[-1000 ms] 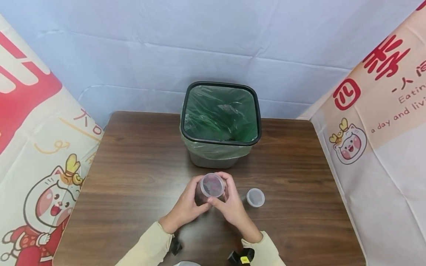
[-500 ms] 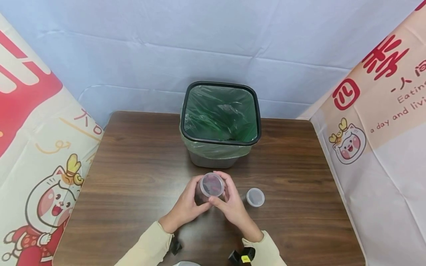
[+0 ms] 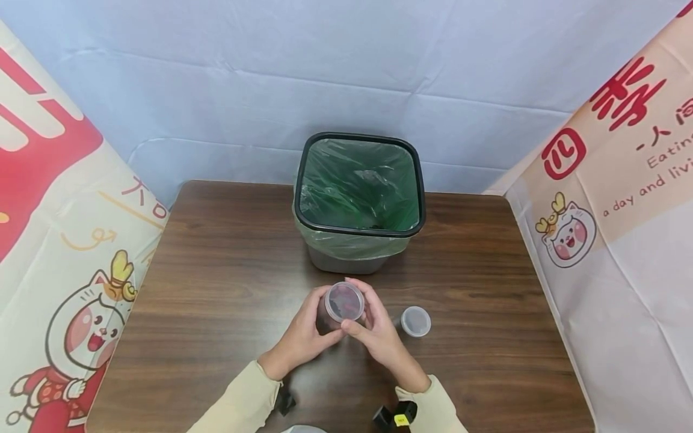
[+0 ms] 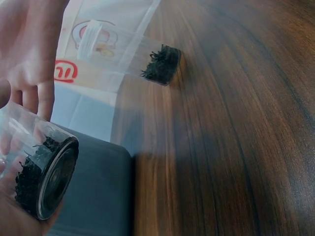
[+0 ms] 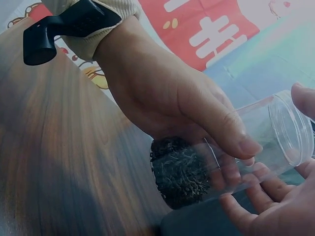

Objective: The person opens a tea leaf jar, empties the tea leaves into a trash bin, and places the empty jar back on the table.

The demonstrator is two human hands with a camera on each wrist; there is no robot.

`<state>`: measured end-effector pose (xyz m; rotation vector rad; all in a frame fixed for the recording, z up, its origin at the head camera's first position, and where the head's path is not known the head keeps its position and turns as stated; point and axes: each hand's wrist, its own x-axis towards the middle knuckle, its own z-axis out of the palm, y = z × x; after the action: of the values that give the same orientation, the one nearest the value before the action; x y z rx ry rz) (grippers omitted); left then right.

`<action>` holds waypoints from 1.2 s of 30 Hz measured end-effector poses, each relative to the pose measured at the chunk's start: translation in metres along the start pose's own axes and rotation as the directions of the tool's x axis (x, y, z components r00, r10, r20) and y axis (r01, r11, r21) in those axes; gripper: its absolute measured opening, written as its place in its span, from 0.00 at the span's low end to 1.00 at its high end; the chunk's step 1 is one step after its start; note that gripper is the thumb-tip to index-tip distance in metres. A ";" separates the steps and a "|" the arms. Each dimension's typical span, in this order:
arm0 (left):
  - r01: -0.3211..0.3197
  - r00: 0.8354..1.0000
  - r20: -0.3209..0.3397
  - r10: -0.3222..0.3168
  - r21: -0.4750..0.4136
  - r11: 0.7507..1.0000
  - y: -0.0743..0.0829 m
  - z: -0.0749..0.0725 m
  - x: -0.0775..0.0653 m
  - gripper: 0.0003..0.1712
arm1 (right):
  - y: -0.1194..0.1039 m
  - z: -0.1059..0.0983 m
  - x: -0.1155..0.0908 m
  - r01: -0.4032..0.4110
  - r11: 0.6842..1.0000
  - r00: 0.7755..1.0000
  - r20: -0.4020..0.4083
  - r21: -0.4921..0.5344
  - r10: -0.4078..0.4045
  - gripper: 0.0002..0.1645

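Watching left hand (image 3: 304, 332), right hand (image 3: 379, 335) clamp a jar (image 3: 345, 302) between bench (image 3: 227, 258) side edges; only wrist views show me distinct shreds (image 5: 178, 169).

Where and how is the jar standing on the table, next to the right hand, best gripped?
Probably around the side wall of the standing jar, coming from the person's right. It stands upright, a straight cylinder with a lid on top, so thumb and fingers could wrap it; the right hand and the held jar crowd its left.
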<state>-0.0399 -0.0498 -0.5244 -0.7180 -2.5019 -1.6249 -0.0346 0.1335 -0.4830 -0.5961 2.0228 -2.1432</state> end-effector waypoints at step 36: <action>-0.014 1.000 -0.008 0.014 -0.017 1.000 0.000 0.000 0.003 0.42 | 0.000 0.007 0.000 0.020 0.994 0.998 -0.060 0.112 -0.014 0.38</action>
<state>-0.0425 -0.0486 -0.5230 -0.7281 -2.4746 -1.6434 -0.0317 0.1272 -0.4831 -0.5421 1.9163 -2.2926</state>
